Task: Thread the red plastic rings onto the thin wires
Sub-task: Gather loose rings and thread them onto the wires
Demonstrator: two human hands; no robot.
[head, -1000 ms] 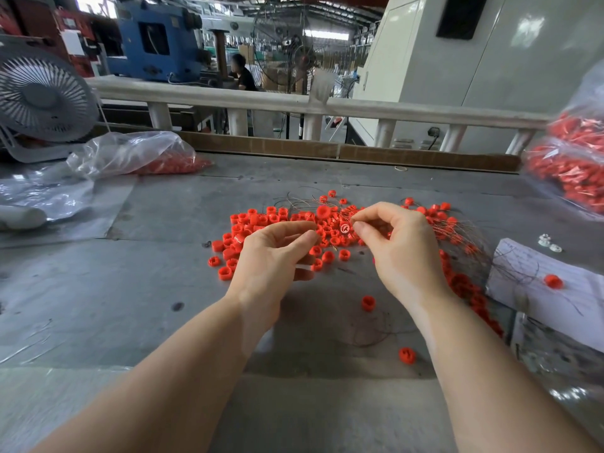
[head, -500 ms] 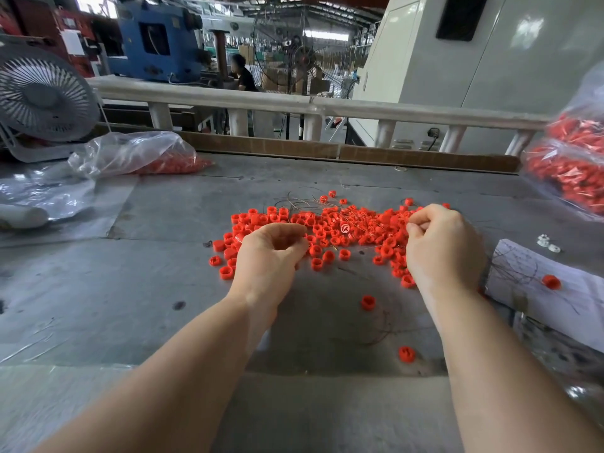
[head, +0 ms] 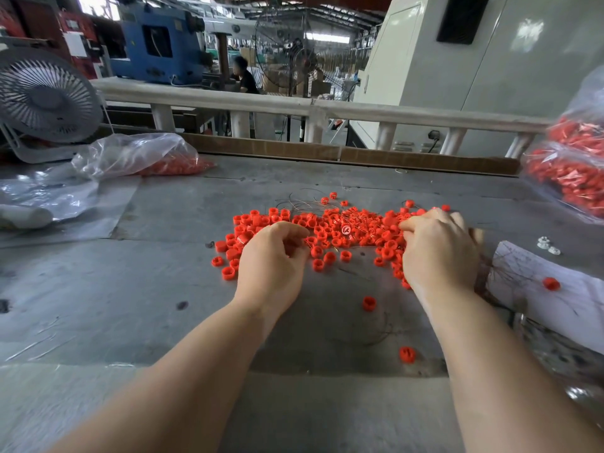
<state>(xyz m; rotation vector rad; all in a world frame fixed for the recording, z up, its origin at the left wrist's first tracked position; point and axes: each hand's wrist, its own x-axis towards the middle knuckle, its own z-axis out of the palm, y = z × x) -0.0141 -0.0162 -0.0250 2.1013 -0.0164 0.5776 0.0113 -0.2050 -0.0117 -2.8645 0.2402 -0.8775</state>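
Observation:
A loose pile of red plastic rings (head: 330, 223) lies mid-table, with thin wires (head: 300, 201) tangled at its far edge. My left hand (head: 271, 263) rests at the pile's left side with its fingers curled, thumb and fingertips pinched together on a thin wire. My right hand (head: 438, 250) is at the pile's right side with its thumb pressed to its curled fingers. A fine wire strand (head: 359, 246) runs between the two hands; what my right fingertips hold is mostly hidden. Two stray rings (head: 368, 303) (head: 407, 353) lie nearer to me.
A white sheet (head: 562, 308) with one ring and a wire bundle lies at the right. Clear bags of red rings sit at the far right (head: 568, 178) and back left (head: 147, 155). A table fan (head: 45, 99) stands at the left, and a rail (head: 294, 104) borders the back.
My right hand left my left hand and swept right along the pile, its fingers curling in. My left hand stayed put and closed its fingers tighter.

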